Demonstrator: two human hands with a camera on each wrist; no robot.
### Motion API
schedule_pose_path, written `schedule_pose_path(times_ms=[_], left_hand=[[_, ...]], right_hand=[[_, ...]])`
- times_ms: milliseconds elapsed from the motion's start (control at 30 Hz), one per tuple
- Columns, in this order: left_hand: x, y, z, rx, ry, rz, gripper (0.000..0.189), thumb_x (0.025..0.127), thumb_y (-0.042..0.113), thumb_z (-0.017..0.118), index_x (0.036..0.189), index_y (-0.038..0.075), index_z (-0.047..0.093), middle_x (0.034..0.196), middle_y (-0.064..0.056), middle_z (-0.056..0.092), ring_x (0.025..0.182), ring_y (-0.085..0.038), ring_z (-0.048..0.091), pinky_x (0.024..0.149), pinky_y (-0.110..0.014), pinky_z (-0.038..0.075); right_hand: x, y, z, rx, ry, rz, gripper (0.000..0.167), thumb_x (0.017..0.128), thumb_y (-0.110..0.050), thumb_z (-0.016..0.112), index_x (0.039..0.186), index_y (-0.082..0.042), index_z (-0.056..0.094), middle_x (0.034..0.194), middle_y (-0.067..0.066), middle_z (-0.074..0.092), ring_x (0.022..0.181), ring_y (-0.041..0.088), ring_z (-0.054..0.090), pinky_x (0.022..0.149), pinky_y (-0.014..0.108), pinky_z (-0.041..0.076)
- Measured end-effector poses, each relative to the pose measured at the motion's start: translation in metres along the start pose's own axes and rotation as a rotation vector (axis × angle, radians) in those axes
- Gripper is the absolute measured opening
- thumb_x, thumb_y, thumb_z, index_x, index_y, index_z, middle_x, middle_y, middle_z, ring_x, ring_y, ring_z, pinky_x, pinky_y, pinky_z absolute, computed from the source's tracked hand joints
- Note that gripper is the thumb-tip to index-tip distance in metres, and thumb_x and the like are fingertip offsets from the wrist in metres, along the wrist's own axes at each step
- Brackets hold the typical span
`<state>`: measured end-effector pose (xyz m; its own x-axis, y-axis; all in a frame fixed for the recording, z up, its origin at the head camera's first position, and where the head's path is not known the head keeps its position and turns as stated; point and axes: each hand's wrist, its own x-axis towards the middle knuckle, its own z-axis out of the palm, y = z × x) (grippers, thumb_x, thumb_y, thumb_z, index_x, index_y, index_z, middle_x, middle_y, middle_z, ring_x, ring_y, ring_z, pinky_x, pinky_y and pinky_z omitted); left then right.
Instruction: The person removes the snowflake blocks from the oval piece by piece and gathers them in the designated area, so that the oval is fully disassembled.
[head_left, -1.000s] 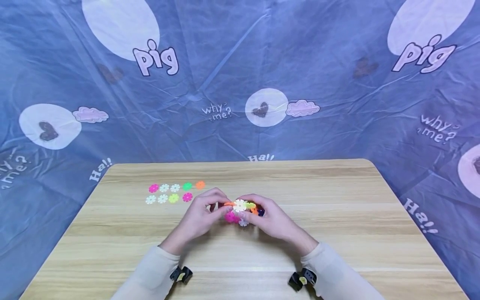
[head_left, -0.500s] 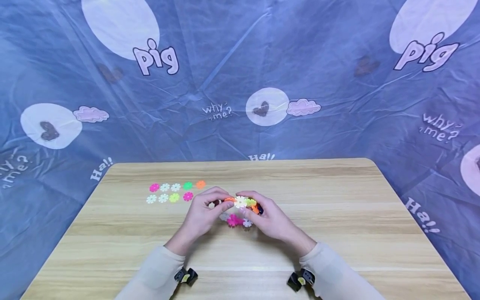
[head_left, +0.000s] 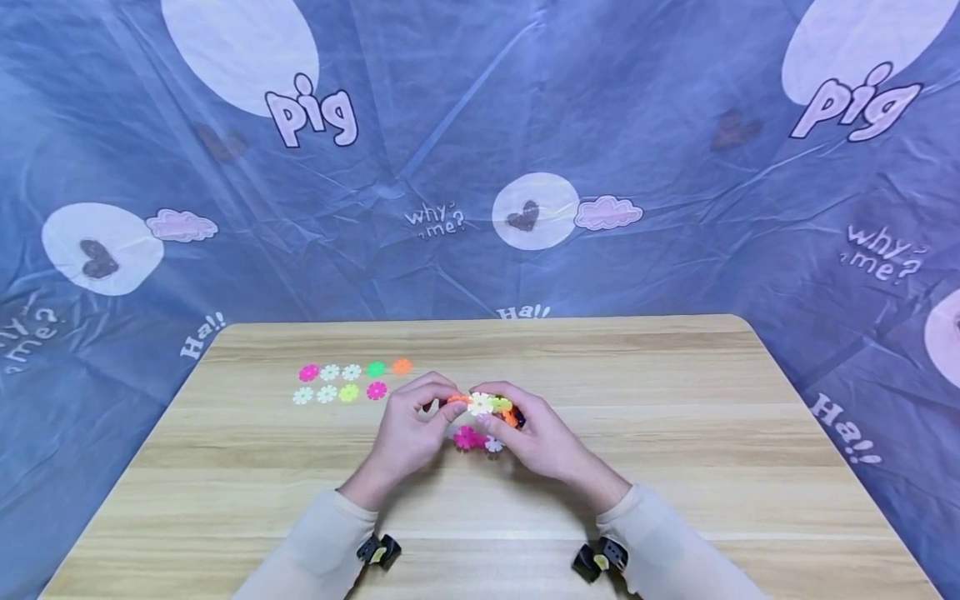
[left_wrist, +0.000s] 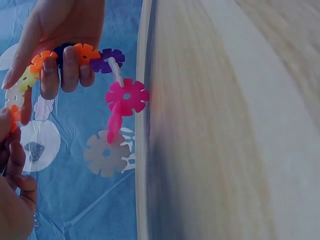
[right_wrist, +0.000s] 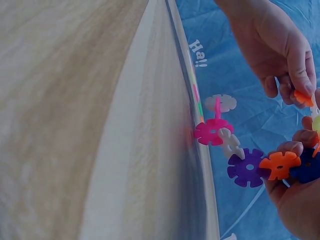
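Observation:
Both hands hold a curved chain of interlocked flower-shaped plastic discs above the table. My left hand pinches the orange end disc between thumb and fingers. Beside it a white disc and a yellow-green disc lie between the two hands. My right hand grips the chain, fingers curled round its orange and dark blue discs. Past them, a purple disc, a small white one, two pink discs and a whitish end disc dangle free. Fingers partly hide the joints.
Loose flower discs lie flat in two rows at the back left of the wooden table, among them a green disc and an orange one. A blue printed cloth hangs behind the table. Each wrist carries a small black camera.
The held part of the chain has risen slightly, and its pink part hangs a little lower and more in sight. My left forearm has shifted slightly to the right. Both holds are kept.

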<state>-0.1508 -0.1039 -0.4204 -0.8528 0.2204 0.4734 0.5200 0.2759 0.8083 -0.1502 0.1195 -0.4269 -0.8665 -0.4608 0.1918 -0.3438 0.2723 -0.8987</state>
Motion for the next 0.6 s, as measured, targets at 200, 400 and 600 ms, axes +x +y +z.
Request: schedule_pose_path(times_ms=[200,400,600], left_hand=[[0.0029,0.0,0.002,0.107,-0.011,0.107,0.01,0.093,-0.005,0.078,0.094,0.005,0.075,0.09,-0.004,0.074,0.079,-0.012,0.063,0.07,-0.026,0.055],[0.0043,0.0011,0.0027,0.217,-0.023,0.16,0.009,0.094,-0.004,0.076,0.095,0.003,0.071,0.091,-0.005,0.071,0.084,-0.017,0.068,0.079,-0.029,0.061],[0.0031,0.0017,0.0037,0.27,-0.045,0.128,0.009,0.096,-0.003,0.073,0.097,0.005,0.068,0.093,-0.005,0.068,0.085,-0.016,0.065,0.08,-0.031,0.06]], right_hand=[[0.0003,-0.0029,0.0005,-0.024,0.003,0.022,0.036,0.106,-0.024,0.07,0.141,-0.017,0.066,0.13,0.004,0.074,0.101,0.011,0.069,0.095,0.027,0.058],[0.0006,-0.0057,0.0011,-0.007,0.006,0.04,0.035,0.106,-0.023,0.071,0.14,-0.016,0.067,0.13,0.005,0.074,0.098,0.011,0.069,0.091,0.025,0.059],[0.0011,-0.0063,0.0015,-0.016,0.005,0.04,0.036,0.105,-0.022,0.071,0.141,-0.016,0.067,0.13,0.005,0.074,0.098,0.011,0.069,0.09,0.025,0.06]])
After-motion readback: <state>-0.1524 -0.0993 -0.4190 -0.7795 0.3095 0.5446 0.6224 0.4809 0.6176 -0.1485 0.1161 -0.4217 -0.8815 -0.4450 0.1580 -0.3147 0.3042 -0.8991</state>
